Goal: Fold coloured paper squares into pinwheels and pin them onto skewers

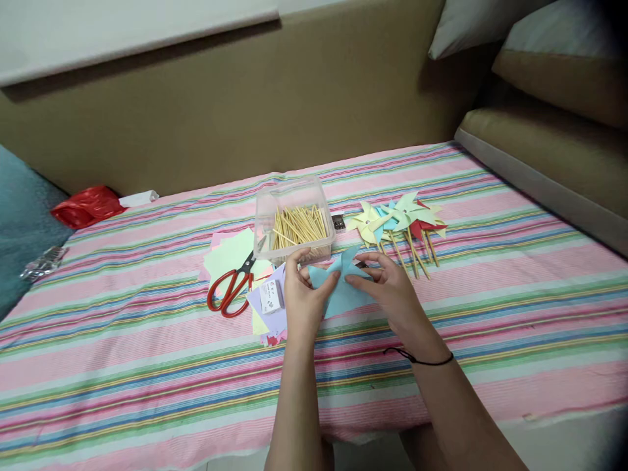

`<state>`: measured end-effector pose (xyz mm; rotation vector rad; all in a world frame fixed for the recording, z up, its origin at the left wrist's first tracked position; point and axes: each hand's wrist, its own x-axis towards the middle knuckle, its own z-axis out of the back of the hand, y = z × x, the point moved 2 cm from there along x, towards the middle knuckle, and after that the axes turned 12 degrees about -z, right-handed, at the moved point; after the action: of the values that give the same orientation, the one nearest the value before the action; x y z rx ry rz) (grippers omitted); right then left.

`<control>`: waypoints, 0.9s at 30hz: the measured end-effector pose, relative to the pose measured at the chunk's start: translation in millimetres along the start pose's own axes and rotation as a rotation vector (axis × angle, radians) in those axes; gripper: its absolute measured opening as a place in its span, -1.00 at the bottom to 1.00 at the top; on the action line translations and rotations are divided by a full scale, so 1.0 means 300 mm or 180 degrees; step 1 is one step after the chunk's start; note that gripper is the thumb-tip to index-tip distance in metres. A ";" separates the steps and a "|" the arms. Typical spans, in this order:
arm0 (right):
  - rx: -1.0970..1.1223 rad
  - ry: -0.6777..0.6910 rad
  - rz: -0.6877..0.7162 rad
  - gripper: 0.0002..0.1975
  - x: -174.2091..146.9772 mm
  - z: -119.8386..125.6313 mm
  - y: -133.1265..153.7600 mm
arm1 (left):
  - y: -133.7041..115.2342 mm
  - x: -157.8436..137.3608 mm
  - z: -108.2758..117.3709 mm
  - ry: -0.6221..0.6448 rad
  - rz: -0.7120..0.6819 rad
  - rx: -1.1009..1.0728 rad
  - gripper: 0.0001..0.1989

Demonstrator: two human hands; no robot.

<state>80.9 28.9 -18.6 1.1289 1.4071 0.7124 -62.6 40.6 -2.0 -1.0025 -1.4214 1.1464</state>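
Observation:
A blue sheet of paper point(349, 302), with cut points folded upward, is held between my two hands above the striped cloth. My left hand point(307, 288) pinches its left side, thumb pressed near the middle. On the other side my right hand point(387, 284) grips the paper, thumb also towards the centre. Just beyond my hands stands a clear plastic box point(294, 191) full of thin wooden sticks point(299, 226). Finished paper pinwheels point(405, 212) on sticks lie to the right. Left of my hands are red-handled scissors point(230, 291) and a small white box point(270, 297).
Coloured paper sheets point(228, 252) lie under the scissors, and purple paper point(262, 314) lies beneath the small box. A small dark packet point(338, 222) sits beside the plastic box. A red plastic bag point(88, 206) is at far left. Sofa cushions point(549, 150) border the right.

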 end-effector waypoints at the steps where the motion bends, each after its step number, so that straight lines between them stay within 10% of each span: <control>1: -0.0014 -0.0011 0.0012 -0.57 0.001 0.001 -0.001 | 0.002 0.001 0.001 0.0003 -0.0001 -0.0018 -0.42; 27: 0.0109 0.0038 -0.0084 -0.60 -0.006 -0.002 0.005 | -0.004 0.000 -0.004 0.0130 0.0131 -0.0139 -0.42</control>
<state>80.4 27.8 -16.3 1.1323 1.4466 0.6797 -61.4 40.6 -0.8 -1.0844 -1.4043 1.1225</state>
